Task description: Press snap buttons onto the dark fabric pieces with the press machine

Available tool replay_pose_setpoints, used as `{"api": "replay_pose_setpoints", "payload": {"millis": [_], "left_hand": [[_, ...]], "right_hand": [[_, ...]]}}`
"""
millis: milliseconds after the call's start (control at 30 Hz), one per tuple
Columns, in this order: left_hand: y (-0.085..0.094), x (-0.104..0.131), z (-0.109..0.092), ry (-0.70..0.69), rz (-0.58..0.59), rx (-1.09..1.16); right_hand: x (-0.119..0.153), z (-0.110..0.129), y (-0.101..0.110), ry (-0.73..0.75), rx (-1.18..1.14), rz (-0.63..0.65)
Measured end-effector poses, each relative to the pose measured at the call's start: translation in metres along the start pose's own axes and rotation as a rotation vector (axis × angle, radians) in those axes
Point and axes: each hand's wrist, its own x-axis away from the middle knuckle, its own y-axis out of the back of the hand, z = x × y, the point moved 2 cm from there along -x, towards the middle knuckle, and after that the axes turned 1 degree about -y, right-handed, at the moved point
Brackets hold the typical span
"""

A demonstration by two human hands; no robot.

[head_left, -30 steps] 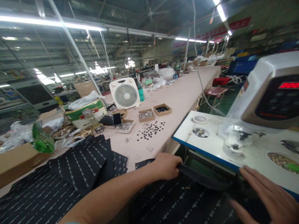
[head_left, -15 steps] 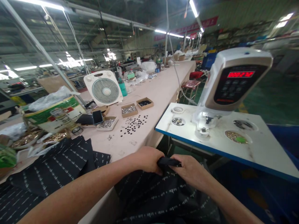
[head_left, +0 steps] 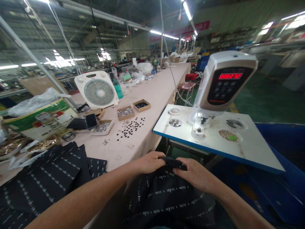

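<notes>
Black fabric with white printed lettering (head_left: 170,192) hangs down over my lap, its upper edge gathered between my two hands. My left hand (head_left: 151,161) is closed on that edge from the left, thumb and fingers pinching it. On the other side my right hand (head_left: 194,171) grips the same edge, thumb on the near face. A short folded stretch of cloth shows between the hands. Ahead and to the right stands a white snap-fastening press (head_left: 224,86) with a lit red display, on a white, blue-edged table (head_left: 256,143). The hands are apart from it.
Left lies a pile of the same black fabric (head_left: 45,175). On the long table (head_left: 164,82) are scattered black snap parts (head_left: 130,128), boxes of metal pieces (head_left: 125,113), a box of black pieces (head_left: 141,105), a fan (head_left: 97,90) and a phone (head_left: 91,121).
The view has turned slightly right, so the press and table sit further left. Both hands still hold the fabric edge, which now shows a little more stretched between them.
</notes>
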Motion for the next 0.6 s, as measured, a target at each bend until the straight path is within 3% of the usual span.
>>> {"api": "replay_pose_setpoints", "payload": {"millis": [133,233,333,500,600], "left_hand": [[-0.004,0.008,-0.004,-0.002,0.190,0.157],[-0.003,0.013,-0.007,-0.016,0.296,0.174],[-0.002,0.013,-0.005,-0.001,0.316,0.138],[0.000,0.008,0.005,0.034,0.296,0.151],[0.001,0.005,0.013,0.069,0.328,0.228]], "right_hand": [[-0.001,0.008,0.004,-0.004,0.044,0.000],[0.000,0.010,0.003,0.014,0.044,0.106],[0.001,0.006,-0.001,0.027,0.071,0.201],[0.000,0.005,-0.001,0.067,0.140,0.066],[-0.002,0.004,0.000,0.045,-0.006,0.110]]}}
